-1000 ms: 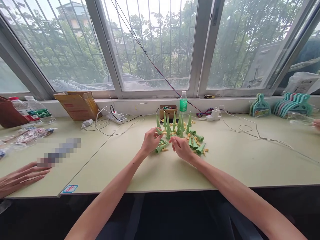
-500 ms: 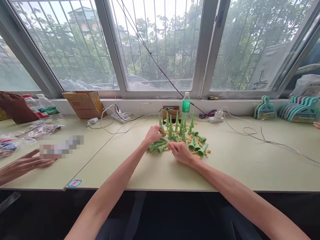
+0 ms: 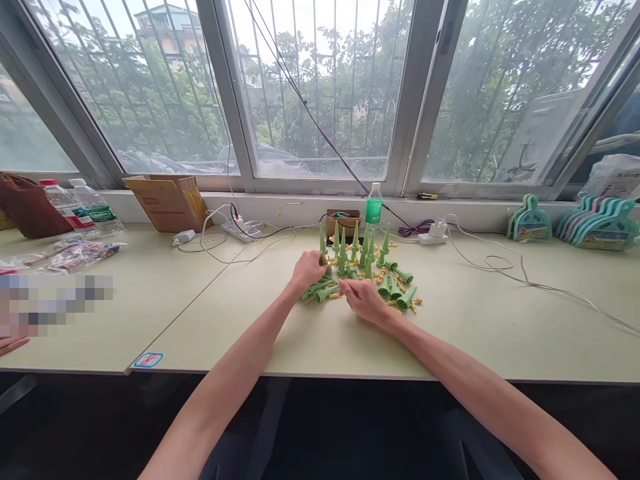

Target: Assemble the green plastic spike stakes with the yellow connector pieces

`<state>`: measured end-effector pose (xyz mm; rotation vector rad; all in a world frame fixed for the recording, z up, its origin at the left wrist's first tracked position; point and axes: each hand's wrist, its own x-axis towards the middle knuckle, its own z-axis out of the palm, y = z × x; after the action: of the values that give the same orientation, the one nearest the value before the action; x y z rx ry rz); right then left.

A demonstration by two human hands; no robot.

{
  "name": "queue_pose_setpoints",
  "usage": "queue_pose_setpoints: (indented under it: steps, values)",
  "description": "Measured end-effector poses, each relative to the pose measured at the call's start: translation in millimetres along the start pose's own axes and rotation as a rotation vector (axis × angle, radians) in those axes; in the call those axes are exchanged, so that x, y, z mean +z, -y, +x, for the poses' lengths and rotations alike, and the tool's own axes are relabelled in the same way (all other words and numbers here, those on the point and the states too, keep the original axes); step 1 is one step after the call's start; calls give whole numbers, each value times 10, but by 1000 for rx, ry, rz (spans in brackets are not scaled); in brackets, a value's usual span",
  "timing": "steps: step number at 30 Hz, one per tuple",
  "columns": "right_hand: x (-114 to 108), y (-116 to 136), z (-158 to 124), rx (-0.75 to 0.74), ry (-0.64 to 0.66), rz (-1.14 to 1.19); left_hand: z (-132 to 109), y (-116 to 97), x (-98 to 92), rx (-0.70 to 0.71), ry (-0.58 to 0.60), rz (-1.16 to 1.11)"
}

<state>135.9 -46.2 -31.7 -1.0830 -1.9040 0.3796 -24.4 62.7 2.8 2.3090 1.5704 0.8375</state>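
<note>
My left hand (image 3: 309, 270) is closed at the left side of a cluster of green plastic cones, its fingertips on a green cone (image 3: 323, 239) that points up. My right hand (image 3: 365, 300) is pinched shut at the front of the cluster; whatever lies between its fingers is too small or hidden to make out. Between and behind the hands, several green cones (image 3: 342, 259) stand upright with yellow pieces near their bases. Loose cones (image 3: 407, 298) lie to the right, among small yellow plastic pegs (image 3: 417, 302). More cones (image 3: 324, 293) lie just below my left hand.
A green-labelled bottle (image 3: 373, 207) and a small open box (image 3: 343, 221) stand behind the cluster. Power strips (image 3: 243, 229) and white cables (image 3: 523, 267) cross the table. Teal plastic pieces (image 3: 531, 220) stand at the right. Another person's hand (image 3: 13, 345) is at the far left.
My hands stay at nearly the same spots among the cones, while the view shifts slightly. At the left, the other person's hand has moved further left with a blurred-out item.
</note>
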Motion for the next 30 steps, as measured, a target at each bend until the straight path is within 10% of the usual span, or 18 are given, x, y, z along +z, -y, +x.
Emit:
queue_pose_setpoints:
  steps: [17, 30]
  values:
    - [11, -74, 14, -53, -7, -9, -14, -69, 87, 71, 25, 103]
    - [-106, -62, 62, -34, -136, -67, -109, -75, 35, 132, -183, -9]
